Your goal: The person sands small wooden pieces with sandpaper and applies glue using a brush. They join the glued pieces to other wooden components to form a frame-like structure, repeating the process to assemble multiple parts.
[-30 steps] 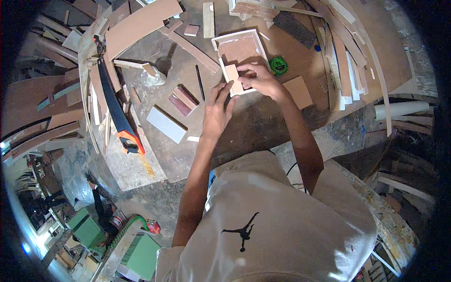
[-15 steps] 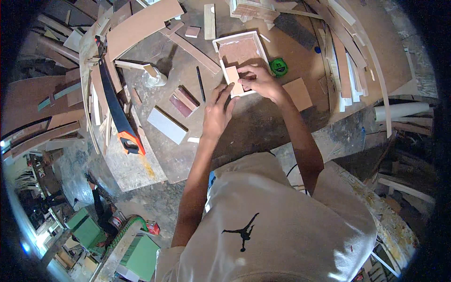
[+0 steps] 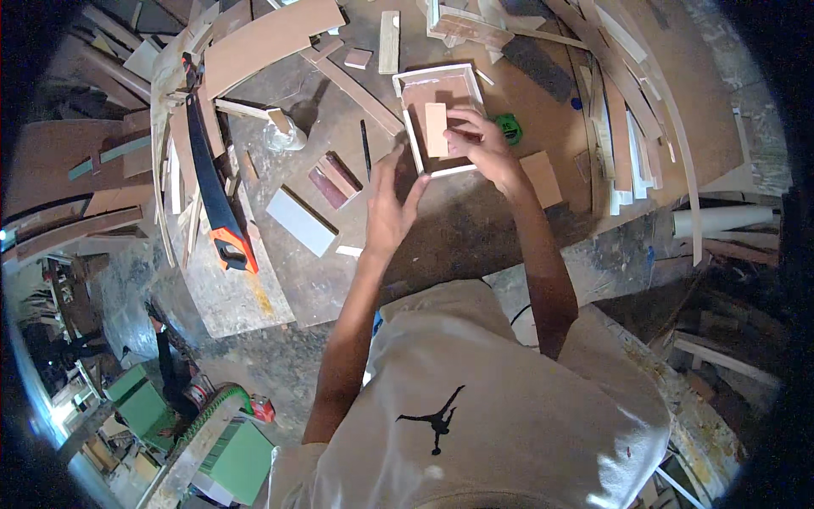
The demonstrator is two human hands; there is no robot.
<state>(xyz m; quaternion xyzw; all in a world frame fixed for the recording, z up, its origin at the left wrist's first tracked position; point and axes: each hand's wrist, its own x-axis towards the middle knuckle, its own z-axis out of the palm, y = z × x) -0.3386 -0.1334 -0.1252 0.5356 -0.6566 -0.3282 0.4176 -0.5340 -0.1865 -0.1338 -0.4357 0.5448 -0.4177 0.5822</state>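
Note:
A small, pale rectangular wood block [image 3: 436, 129] is pinched by my right hand [image 3: 480, 151], its fingers closed along the block's right side. The block is over the inside of a shallow wooden box [image 3: 437, 71] with pale walls and a reddish-brown bottom. At the box's near-left corner is my left hand [image 3: 390, 204], thumb and fingers apart, with nothing in its grip. The thumb tip is close to that corner; whether it touches cannot be told. A green tape measure [image 3: 508, 128] sits just right of the box, beside my right hand.
Left of my left hand are a black pencil [image 3: 365, 147], a reddish block [image 3: 334, 181] and a white-faced board [image 3: 301, 220]. Farther left lie a handsaw [image 3: 212, 170] with an orange handle and a clear jar [image 3: 285, 136]. Wood strips [image 3: 623, 127] crowd the right side.
The wood block has moved away from the box's near end, toward its middle, in my right hand. My left hand has let go of the block and drawn back to the corner.

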